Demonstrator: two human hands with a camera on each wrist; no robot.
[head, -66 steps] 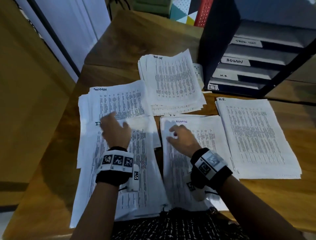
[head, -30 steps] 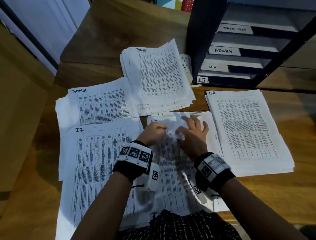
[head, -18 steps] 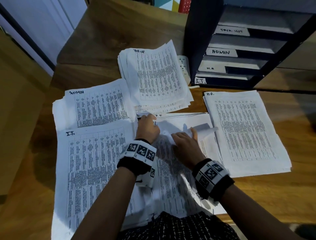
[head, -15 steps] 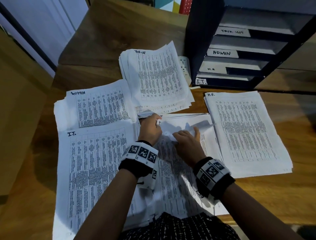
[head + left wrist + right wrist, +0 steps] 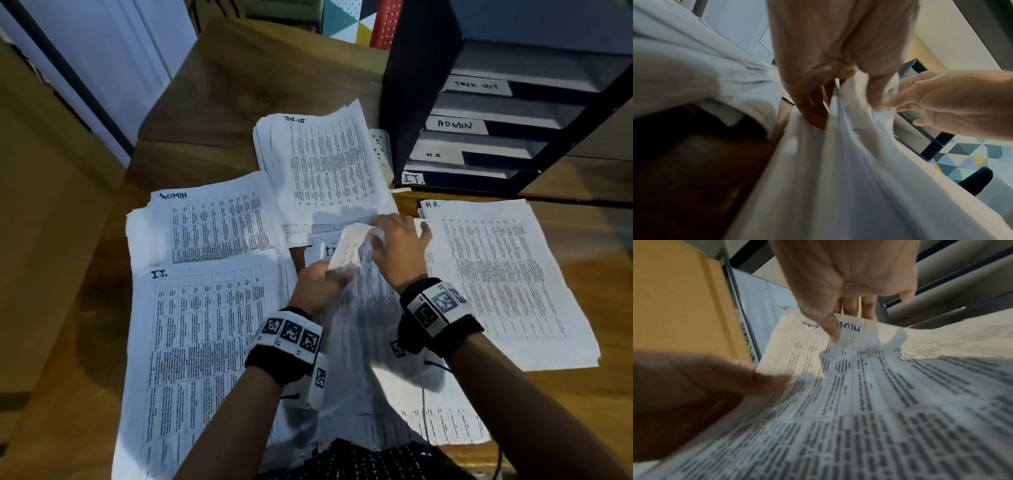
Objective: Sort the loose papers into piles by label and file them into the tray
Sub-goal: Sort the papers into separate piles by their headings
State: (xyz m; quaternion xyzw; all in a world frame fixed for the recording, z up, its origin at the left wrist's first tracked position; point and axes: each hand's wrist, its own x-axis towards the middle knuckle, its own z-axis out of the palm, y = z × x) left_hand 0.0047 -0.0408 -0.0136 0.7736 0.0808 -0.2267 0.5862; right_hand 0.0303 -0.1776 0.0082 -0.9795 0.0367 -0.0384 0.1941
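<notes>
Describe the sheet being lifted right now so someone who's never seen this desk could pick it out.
Start at the black label tray at the desk's far right, then drop to the paper piles in front. Between the I.T. pile and the H.R. pile, both hands pinch one sheet. Only it is curled up off the stack.

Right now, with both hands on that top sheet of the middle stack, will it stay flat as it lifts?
Probably not. The top sheet already curls over between the left hand and right hand, so it looks floppy and light. It may slide freely off the middle stack.
</notes>
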